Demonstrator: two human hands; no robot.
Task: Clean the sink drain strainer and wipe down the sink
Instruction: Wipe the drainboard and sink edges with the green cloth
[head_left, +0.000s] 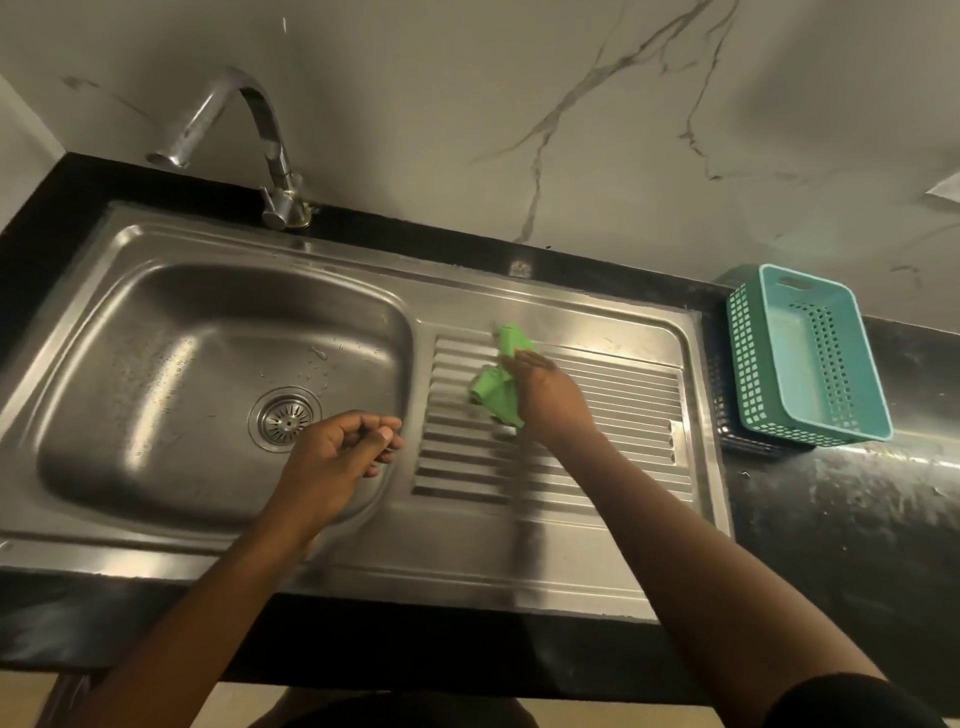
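A stainless steel sink (171, 332) with a ribbed drainboard (613, 405) on its right fills the middle of the view. The round drain strainer (285, 418) sits in the basin floor, with water drops near it. My right hand (550, 400) presses a crumpled green cloth (496, 389) on the upper left part of the drainboard. My left hand (343, 452) hovers over the basin's right edge, just right of the strainer, fingers loosely curled and holding nothing.
A chrome tap (260, 150) stands behind the basin, spout turned left. A teal plastic basket (810, 358) rests on the black countertop (841, 509) right of the drainboard. A marble-patterned wall rises behind.
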